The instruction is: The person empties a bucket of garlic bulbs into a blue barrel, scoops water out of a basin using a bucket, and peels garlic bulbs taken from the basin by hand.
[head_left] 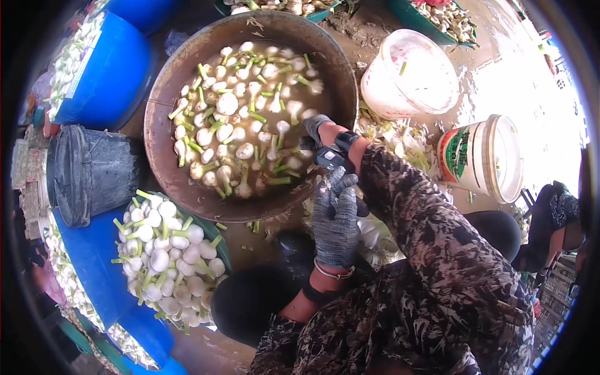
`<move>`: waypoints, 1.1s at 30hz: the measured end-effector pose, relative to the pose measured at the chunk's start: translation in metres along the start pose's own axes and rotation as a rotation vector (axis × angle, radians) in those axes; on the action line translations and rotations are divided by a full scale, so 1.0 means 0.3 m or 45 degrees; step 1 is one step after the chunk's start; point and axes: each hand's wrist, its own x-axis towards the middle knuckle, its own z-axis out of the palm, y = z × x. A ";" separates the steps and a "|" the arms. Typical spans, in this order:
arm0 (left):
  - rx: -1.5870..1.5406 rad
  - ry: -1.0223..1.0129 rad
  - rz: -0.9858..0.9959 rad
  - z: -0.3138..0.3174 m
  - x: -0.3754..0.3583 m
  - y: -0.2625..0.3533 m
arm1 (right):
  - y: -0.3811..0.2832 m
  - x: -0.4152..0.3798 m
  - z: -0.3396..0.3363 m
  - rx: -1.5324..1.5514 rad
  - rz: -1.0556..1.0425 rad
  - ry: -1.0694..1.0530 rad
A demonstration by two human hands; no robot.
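My left hand [335,219], in a grey knit glove with dark fingertips, is held upright in front of me. Its fingers are stretched out and apart, with the tips right at a small black wrist device [329,159] on my right wrist. My right hand [317,128], also gloved, reaches across the near right rim of a large brown metal basin [164,169]; its fingers are mostly hidden. Murky water fills the basin, with many white garlic bulbs [227,104] with short green stems floating in it.
Cleaned garlic bulbs [165,250] are heaped in a green container at lower left. A black bucket [100,169] and blue tubs [115,69] stand at left. Two white buckets [409,75] are at right, beside peelings [400,134] on the wet floor. Another person's arm [553,244] shows far right.
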 end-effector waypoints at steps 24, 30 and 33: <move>-0.691 -0.209 -0.236 0.213 -0.059 -0.086 | 0.304 -0.949 -0.745 -0.660 -1.767 0.461; -0.163 -0.097 -0.099 0.263 -0.082 -0.086 | 0.339 -0.968 -0.762 -0.782 -1.824 0.585; 0.031 -0.103 0.005 0.258 -0.085 -0.096 | 0.349 -0.978 -0.755 -0.920 -1.763 0.637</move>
